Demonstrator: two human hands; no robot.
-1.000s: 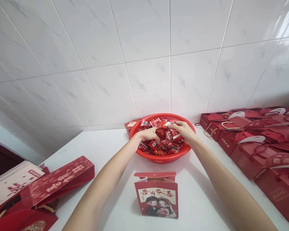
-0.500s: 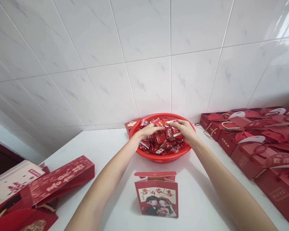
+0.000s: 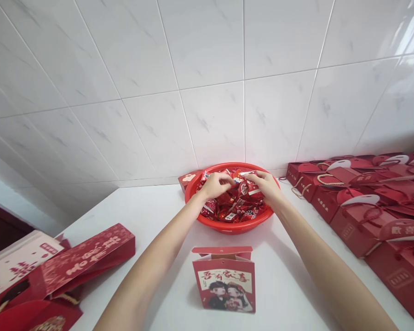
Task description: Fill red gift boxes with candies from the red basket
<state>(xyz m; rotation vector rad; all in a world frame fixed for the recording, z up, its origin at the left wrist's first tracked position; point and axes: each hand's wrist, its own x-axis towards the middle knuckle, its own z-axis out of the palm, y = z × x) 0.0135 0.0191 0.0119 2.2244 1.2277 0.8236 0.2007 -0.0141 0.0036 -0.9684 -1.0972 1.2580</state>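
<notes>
A red plastic basket (image 3: 229, 227) full of wrapped candies (image 3: 239, 204) stands against the wall. Over the left side of the heap, my left hand (image 3: 218, 185) has its fingers curled towards the thumb; whatever they hold is hidden. My right hand (image 3: 266, 186) reaches in from the right, its thumb and fingers closed on a red and white wrapped candy (image 3: 251, 174). Between my forearms, in front of the basket, a red gift box (image 3: 227, 285) with a cartoon couple on its front stands upright, its top flaps apart.
Rows of red gift boxes (image 3: 359, 225) with rope handles fill the right side of the white table (image 3: 152, 202). More red boxes (image 3: 89, 259) and a white printed box (image 3: 20, 264) lie at the left. Behind the basket's left rim a small red box (image 3: 186, 178) shows. A tiled wall (image 3: 214, 124) borders the back.
My left hand has lifted slightly and its fingers have curled in from a stretched position. Some candies under it have shifted. My right hand stays nearly in place.
</notes>
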